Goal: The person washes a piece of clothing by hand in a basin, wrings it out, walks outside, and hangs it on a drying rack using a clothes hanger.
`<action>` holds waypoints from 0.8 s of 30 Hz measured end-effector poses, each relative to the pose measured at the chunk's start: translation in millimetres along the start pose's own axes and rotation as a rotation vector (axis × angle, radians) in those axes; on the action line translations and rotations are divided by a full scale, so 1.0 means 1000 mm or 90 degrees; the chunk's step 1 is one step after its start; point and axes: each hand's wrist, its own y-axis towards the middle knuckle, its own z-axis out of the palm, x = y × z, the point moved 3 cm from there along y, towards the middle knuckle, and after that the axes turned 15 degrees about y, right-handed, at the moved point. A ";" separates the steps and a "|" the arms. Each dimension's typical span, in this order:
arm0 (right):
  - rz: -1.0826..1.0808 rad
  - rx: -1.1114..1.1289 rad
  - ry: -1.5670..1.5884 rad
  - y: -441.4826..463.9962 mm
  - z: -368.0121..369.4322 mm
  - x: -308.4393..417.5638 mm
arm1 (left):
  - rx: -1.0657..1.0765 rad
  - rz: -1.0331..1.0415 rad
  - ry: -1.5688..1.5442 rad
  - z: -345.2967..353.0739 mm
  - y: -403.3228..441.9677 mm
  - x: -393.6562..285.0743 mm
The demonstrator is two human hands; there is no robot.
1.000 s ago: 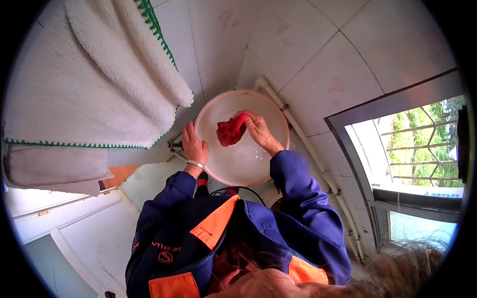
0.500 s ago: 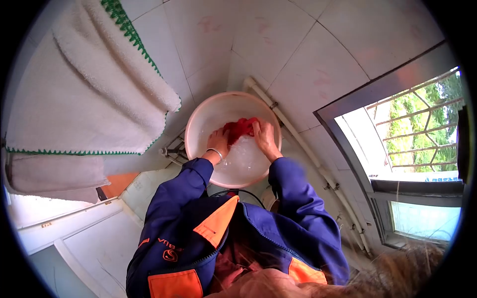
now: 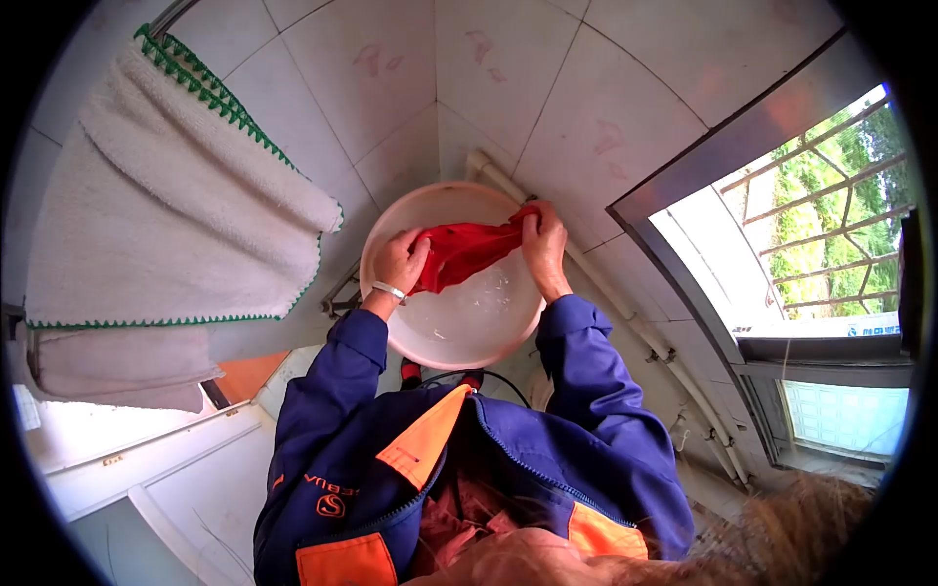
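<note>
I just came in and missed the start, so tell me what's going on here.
A person in a blue jacket is holding a red cloth spread between both hands over a pale pink-rimmed basin. The left hand grips one end and the right hand the other. There looks to be water in the basin, with glints on its surface. A white towel with green edging hangs off to the left.

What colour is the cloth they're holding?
The cloth is red, shown best in the head view.
</note>
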 end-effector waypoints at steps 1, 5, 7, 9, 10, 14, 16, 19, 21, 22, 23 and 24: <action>-0.008 0.033 -0.100 0.000 0.003 -0.008 | 0.095 0.008 0.121 0.005 0.000 0.003; -0.010 0.168 -0.285 -0.013 0.021 -0.041 | 0.055 0.039 0.242 0.057 -0.010 0.050; 0.126 0.373 -0.301 -0.022 0.040 -0.071 | 0.110 -0.007 0.256 0.064 -0.011 0.057; 0.094 0.443 -0.295 -0.037 0.057 -0.082 | 0.043 -0.012 0.302 0.069 -0.010 0.062; -0.018 0.438 -0.363 -0.049 0.065 -0.076 | 0.046 -0.013 0.303 0.071 -0.011 0.062; -0.176 0.472 -0.480 -0.074 0.081 -0.097 | 0.105 -0.085 0.273 0.086 -0.022 0.062; -0.227 0.468 -0.528 -0.072 0.086 -0.100 | 0.114 -0.173 0.216 0.089 -0.033 0.069; 0.053 0.428 -0.320 -0.062 0.090 -0.101 | 0.148 -0.420 -0.252 0.108 -0.051 0.075; 0.091 0.381 -0.151 -0.063 0.096 -0.076 | 0.166 -0.612 -0.679 0.149 -0.056 0.094; 0.114 0.385 -0.177 -0.066 0.102 -0.060 | 0.210 -0.662 -0.780 0.128 -0.052 0.068; 0.135 0.407 -0.134 -0.068 0.106 -0.042 | 0.255 -0.712 -0.879 0.099 -0.048 0.038; 0.124 0.430 -0.133 -0.071 0.109 -0.028 | 0.285 -0.698 -0.956 0.092 -0.045 0.034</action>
